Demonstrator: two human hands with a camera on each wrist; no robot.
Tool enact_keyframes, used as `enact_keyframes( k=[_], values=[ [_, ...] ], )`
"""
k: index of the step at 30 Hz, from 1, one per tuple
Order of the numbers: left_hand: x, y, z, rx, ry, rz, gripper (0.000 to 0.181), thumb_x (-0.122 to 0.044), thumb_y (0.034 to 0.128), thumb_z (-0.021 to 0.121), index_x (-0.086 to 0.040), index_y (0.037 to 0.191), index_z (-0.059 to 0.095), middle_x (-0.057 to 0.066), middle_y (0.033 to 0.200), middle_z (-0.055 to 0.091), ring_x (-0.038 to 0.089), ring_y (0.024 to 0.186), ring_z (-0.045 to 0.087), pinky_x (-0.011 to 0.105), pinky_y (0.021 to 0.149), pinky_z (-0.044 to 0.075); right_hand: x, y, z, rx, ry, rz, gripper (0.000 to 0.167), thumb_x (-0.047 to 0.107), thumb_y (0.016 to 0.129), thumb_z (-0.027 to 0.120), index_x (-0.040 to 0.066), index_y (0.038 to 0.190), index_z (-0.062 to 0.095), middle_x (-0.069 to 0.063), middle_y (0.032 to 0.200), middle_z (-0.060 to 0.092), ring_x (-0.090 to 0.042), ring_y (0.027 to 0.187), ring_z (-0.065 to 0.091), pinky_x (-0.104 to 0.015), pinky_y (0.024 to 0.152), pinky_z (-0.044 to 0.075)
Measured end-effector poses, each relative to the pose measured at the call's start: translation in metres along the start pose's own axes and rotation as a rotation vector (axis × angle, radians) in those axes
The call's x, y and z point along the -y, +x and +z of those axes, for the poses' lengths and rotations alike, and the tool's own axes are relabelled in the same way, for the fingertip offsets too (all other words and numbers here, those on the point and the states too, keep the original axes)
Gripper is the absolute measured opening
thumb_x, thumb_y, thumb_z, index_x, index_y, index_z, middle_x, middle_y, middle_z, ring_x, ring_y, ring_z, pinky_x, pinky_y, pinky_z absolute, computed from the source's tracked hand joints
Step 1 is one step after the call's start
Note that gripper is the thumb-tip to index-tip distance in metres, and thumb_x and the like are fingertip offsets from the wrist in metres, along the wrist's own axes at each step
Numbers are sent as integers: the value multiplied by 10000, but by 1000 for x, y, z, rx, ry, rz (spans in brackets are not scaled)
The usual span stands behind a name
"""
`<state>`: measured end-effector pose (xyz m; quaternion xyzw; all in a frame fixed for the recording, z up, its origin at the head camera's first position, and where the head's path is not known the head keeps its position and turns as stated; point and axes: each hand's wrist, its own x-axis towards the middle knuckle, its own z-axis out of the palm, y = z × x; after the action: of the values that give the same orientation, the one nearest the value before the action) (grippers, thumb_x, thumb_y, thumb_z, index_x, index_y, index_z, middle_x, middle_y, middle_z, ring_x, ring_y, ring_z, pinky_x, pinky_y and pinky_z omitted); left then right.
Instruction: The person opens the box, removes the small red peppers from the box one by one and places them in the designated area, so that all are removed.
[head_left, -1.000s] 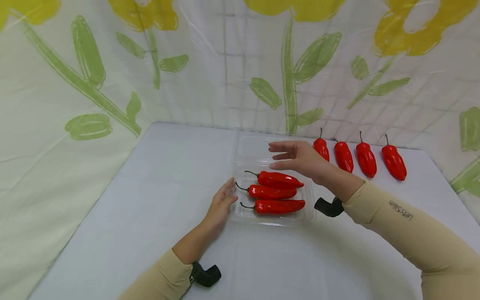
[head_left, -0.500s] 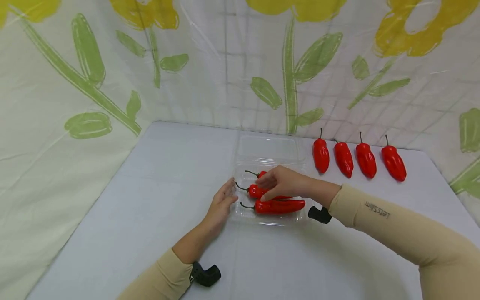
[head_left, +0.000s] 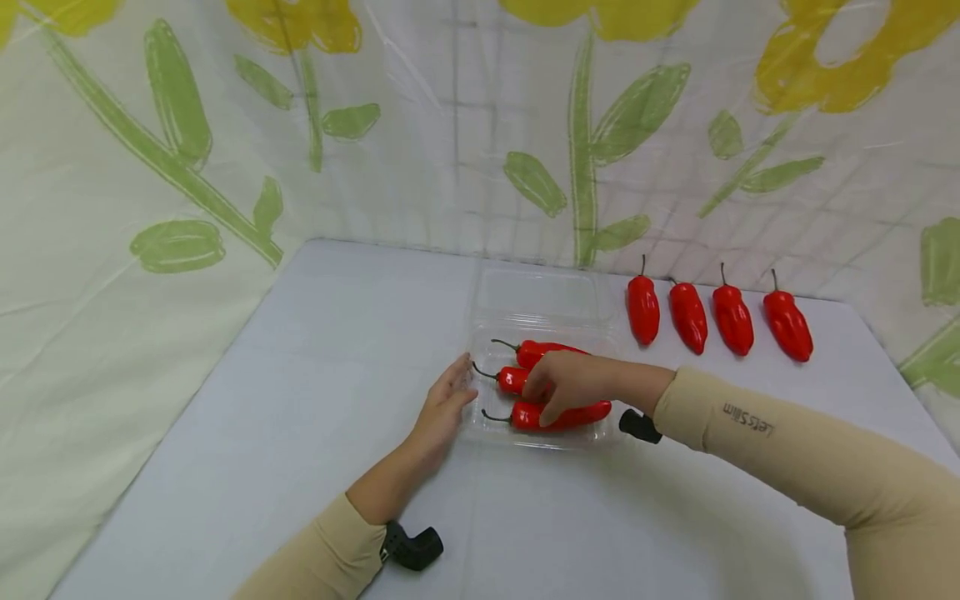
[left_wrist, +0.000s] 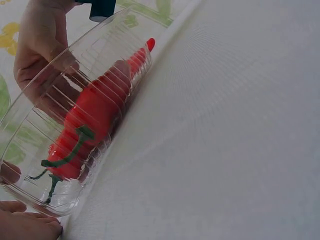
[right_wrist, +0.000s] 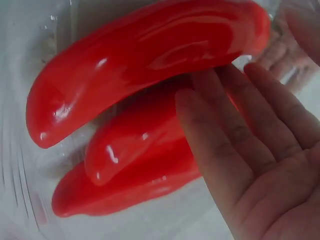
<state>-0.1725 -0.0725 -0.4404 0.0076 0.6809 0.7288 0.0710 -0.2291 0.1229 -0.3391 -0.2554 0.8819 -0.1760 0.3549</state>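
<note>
Three glossy red peppers with green stems lie side by side in a clear plastic container (head_left: 543, 444), its lid folded back. My right hand (head_left: 577, 379) reaches down into it from the right. The thumb is at the near pepper (head_left: 525, 416), and the fingers dip between it and the middle pepper (head_left: 512, 381). The far pepper (head_left: 534, 352) is partly covered by the hand. In the right wrist view, the right hand's fingers (right_wrist: 220, 135) are nearly straight beside the peppers. My left hand (head_left: 441, 421) rests its fingers against the container's left side.
The transparent lid (head_left: 540, 293) lies flat behind the container. Several more red peppers (head_left: 688, 318) stand in a row at the table's back right. A flower-printed sheet (head_left: 420, 150) hangs behind the white table (head_left: 337, 375).
My right hand has come down from above the container's back right and lowered among the peppers, its fingers bending downward. The left hand stays at the container's side. The peppers have not visibly moved.
</note>
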Motion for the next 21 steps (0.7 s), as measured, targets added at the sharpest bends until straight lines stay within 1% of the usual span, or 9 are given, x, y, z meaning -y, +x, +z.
enact_keyframes(
  k=[4,8,14,21],
  values=[
    [0,0,0,-8,-5,-1,590,6,891,399,8,1457,229,194,1520,247,318,1427,186,474,1162,163,3,3,7,24,-86,10,462,125,695,796,158,1138,669,27,1044,655,-171,1052,525,-318,771,555],
    [0,0,0,-8,-16,3,594,6,887,404,10,1456,231,196,1521,244,315,1428,182,470,1164,159,7,6,12,39,-140,27,463,106,704,788,167,1148,669,26,1041,658,-163,1039,526,-344,796,551],
    [0,0,1,1,-11,11,590,7,890,399,20,1454,226,206,1519,241,327,1427,181,482,1160,164,8,7,14,62,-179,42,473,106,722,776,174,1174,658,24,1051,655,-164,1051,518,-368,826,540],
    [-1,0,1,1,4,16,586,6,891,395,22,1453,229,191,1528,228,309,1436,157,466,1168,143,11,6,16,103,-229,66,545,119,719,779,219,1229,615,32,1071,617,-172,1097,474,-368,791,549]
  ],
)
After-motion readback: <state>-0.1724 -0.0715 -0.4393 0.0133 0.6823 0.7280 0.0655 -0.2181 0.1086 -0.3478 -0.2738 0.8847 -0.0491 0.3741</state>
